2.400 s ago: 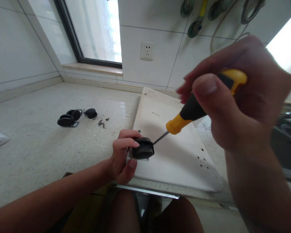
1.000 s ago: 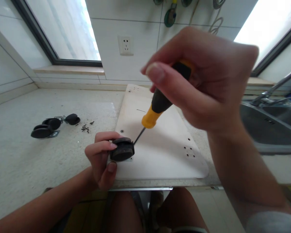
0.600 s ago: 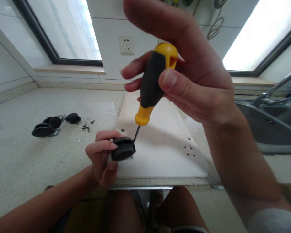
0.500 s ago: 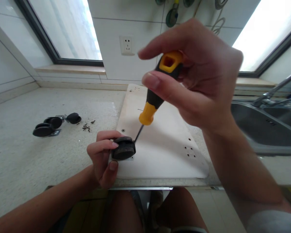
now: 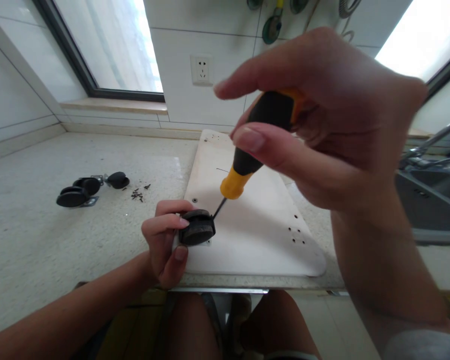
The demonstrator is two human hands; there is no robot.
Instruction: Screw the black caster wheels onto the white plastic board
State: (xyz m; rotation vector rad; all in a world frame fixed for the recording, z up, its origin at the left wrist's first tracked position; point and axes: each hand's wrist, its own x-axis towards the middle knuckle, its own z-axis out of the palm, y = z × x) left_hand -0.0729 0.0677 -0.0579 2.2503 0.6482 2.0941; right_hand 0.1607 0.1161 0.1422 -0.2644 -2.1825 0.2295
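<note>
My left hand (image 5: 168, 235) grips a black twin-wheel caster (image 5: 198, 228) at the near left corner of a white board (image 5: 247, 255). Part of the caster's metal plate shows beneath it, with a screw head at its edge. In my right hand (image 5: 322, 120) is a yellow and black screwdriver (image 5: 243, 170), its handle between thumb and fingers. The shaft slants down to the left, and its tip goes behind the caster's right side, where the contact is hidden. Several dark holes (image 5: 296, 235) mark the board's near right corner.
Several loose black casters (image 5: 73, 196) lie on the speckled counter (image 5: 108, 240) to the left, beside a small pile of screws (image 5: 138, 194). A steel sink (image 5: 431, 200) with a faucet (image 5: 416, 155) is at the right. A wall socket (image 5: 201, 70) sits behind the board.
My right hand has turned the screwdriver handle and its wrist has swung to the right. My left hand still holds the caster. The whole view has shifted slightly.
</note>
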